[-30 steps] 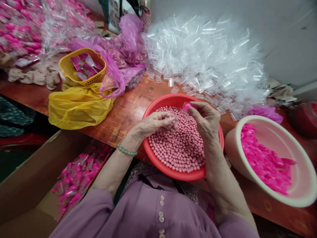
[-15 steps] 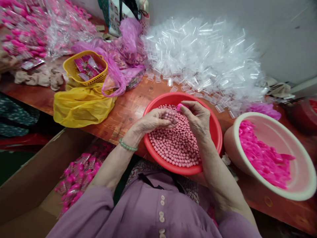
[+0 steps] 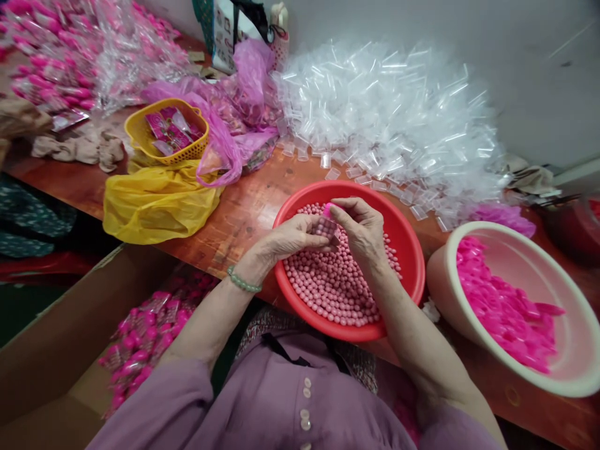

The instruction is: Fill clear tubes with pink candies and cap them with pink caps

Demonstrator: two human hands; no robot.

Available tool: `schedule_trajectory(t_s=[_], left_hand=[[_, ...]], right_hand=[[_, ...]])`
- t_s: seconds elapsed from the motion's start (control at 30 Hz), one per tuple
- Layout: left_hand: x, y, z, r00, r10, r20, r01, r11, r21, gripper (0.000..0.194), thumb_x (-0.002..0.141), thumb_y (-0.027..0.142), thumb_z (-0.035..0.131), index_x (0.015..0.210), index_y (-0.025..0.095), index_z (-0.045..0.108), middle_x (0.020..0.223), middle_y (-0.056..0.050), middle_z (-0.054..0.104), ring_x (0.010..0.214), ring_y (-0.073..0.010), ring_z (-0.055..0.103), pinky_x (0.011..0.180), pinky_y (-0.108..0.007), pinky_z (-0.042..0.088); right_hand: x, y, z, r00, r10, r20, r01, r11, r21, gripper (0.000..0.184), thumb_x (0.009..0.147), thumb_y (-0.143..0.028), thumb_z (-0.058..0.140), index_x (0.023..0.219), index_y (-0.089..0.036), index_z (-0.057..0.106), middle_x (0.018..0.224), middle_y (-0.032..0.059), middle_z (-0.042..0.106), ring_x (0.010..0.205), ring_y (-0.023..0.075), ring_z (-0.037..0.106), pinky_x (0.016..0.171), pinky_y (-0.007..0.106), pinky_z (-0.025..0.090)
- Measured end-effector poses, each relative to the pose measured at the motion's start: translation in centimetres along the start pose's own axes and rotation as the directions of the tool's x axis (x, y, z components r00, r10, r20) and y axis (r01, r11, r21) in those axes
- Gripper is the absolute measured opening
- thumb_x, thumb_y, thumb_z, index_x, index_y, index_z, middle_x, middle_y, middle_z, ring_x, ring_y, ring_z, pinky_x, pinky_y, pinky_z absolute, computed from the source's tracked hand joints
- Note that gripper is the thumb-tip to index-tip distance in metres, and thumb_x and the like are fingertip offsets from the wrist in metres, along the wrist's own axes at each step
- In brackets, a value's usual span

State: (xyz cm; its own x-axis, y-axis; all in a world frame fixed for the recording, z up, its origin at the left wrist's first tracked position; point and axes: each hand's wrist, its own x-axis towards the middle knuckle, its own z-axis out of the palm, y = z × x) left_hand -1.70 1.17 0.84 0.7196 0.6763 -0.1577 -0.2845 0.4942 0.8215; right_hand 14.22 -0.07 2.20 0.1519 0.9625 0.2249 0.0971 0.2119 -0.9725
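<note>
A red basin (image 3: 407,250) full of small pink beads (image 3: 328,287) sits at the table's front edge. Over it, my left hand (image 3: 290,240) pinches a small clear tube (image 3: 327,230) filled with beads. My right hand (image 3: 359,228) meets it from the right and pinches a bright pink cap (image 3: 328,209) at the tube's top. Both hands have their fingers closed and touch at the fingertips. A green bead bracelet (image 3: 242,282) circles my left wrist.
A cream basin (image 3: 576,375) of pink caps stands to the right. A heap of clear tubes (image 3: 394,112) fills the back. Left of the red basin lie a yellow bag (image 3: 154,203), a yellow basket (image 3: 135,128) and pink bags. A cardboard box (image 3: 60,325) of filled tubes sits below left.
My right hand has moved left with the pink cap, onto the top of the tube in my left hand. The view has shifted slightly.
</note>
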Motion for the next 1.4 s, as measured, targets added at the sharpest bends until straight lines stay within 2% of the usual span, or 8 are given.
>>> schedule_trajectory(t_s=[0.3, 0.37, 0.5, 0.7, 0.83, 1.2, 1.3, 1.4], left_hand=[[0.3, -0.4, -0.3, 0.999, 0.051, -0.008, -0.051, 0.996, -0.077, 0.039, 0.063, 0.026, 0.091, 0.091, 0.012, 0.068, 0.088, -0.005, 0.073, 0.082, -0.0145, 0.07, 0.087, -0.032, 0.057], [0.3, -0.1, -0.3, 0.998, 0.067, -0.022, -0.069, 0.993, -0.1, 0.039, 0.059, 0.024, 0.093, 0.087, 0.012, 0.068, 0.085, -0.004, 0.073, 0.079, -0.0134, 0.069, 0.082, -0.029, 0.057], [0.2, 0.5, -0.3, 0.997, 0.075, 0.014, -0.072, 0.984, -0.164, 0.033, 0.06, 0.019, 0.09, 0.084, 0.011, 0.07, 0.08, -0.004, 0.072, 0.074, -0.0104, 0.067, 0.076, -0.022, 0.054], [0.3, 0.2, -0.8, 0.997, 0.068, 0.034, -0.061, 0.978, -0.197, 0.036, 0.06, 0.021, 0.091, 0.088, 0.009, 0.072, 0.084, -0.007, 0.074, 0.078, -0.0117, 0.069, 0.079, -0.022, 0.053], [0.1, 0.1, -0.8, 0.995, 0.084, 0.048, -0.075, 0.982, -0.171, 0.039, 0.06, 0.026, 0.092, 0.091, 0.01, 0.074, 0.087, -0.009, 0.076, 0.08, -0.013, 0.069, 0.081, -0.024, 0.052], [0.0, -0.1, -0.9, 0.994, 0.092, 0.056, -0.082, 0.984, -0.157, 0.04, 0.059, 0.028, 0.094, 0.089, 0.01, 0.074, 0.085, -0.008, 0.075, 0.079, -0.013, 0.068, 0.082, -0.025, 0.052], [0.2, 0.1, -1.0, 0.995, 0.099, 0.009, -0.095, 0.973, -0.212, 0.04, 0.067, 0.042, 0.09, 0.088, 0.012, 0.073, 0.08, -0.006, 0.075, 0.073, -0.0131, 0.068, 0.077, -0.025, 0.053], [0.7, 0.3, -1.1, 0.999, 0.026, -0.044, -0.037, 0.962, -0.271, 0.05, 0.085, 0.062, 0.067, 0.087, 0.013, 0.072, 0.075, -0.008, 0.074, 0.073, -0.0184, 0.071, 0.074, -0.03, 0.057]], right_hand=[[-0.7, 0.5, 1.0, 0.991, -0.131, 0.003, 0.127, 0.959, -0.254, 0.033, 0.087, -0.05, 0.069, 0.103, -0.022, 0.07, 0.092, 0.0027, 0.074, 0.083, 0.0169, 0.068, 0.082, 0.034, 0.057], [-0.7, 0.7, 0.7, 0.964, -0.233, 0.13, 0.265, 0.89, -0.372, 0.047, 0.084, -0.054, 0.071, 0.117, -0.022, 0.065, 0.106, 0.0073, 0.074, 0.094, 0.0216, 0.07, 0.089, 0.04, 0.056], [-0.2, 1.2, -0.6, 0.84, -0.336, 0.426, 0.529, 0.684, -0.502, 0.083, 0.073, -0.055, 0.08, 0.14, -0.018, 0.048, 0.129, 0.0184, 0.065, 0.116, 0.0346, 0.064, 0.098, 0.052, 0.053], [-0.1, 1.7, -1.1, 0.777, -0.399, 0.486, 0.628, 0.459, -0.628, 0.074, 0.076, -0.033, 0.065, 0.144, -0.018, 0.039, 0.125, 0.019, 0.065, 0.111, 0.035, 0.065, 0.089, 0.051, 0.056], [-0.4, 1.5, -0.8, 0.767, -0.439, 0.467, 0.636, 0.434, -0.638, 0.07, 0.074, -0.033, 0.068, 0.138, -0.019, 0.042, 0.118, 0.0167, 0.067, 0.102, 0.0327, 0.067, 0.081, 0.046, 0.056], [-0.6, 1.0, -0.6, 0.736, -0.502, 0.455, 0.65, 0.334, -0.682, 0.064, 0.076, -0.04, 0.068, 0.134, -0.022, 0.046, 0.11, 0.014, 0.07, 0.097, 0.0335, 0.068, 0.085, 0.05, 0.053], [-0.6, 0.9, -0.3, 0.71, -0.493, 0.502, 0.695, 0.379, -0.611, 0.066, 0.08, -0.039, 0.07, 0.137, -0.02, 0.044, 0.115, 0.0165, 0.07, 0.101, 0.033, 0.068, 0.083, 0.047, 0.056], [-0.7, 1.1, 0.0, 0.676, -0.495, 0.546, 0.735, 0.398, -0.549, 0.07, 0.083, -0.041, 0.071, 0.142, -0.017, 0.041, 0.123, 0.0203, 0.068, 0.109, 0.034, 0.068, 0.087, 0.048, 0.057]])
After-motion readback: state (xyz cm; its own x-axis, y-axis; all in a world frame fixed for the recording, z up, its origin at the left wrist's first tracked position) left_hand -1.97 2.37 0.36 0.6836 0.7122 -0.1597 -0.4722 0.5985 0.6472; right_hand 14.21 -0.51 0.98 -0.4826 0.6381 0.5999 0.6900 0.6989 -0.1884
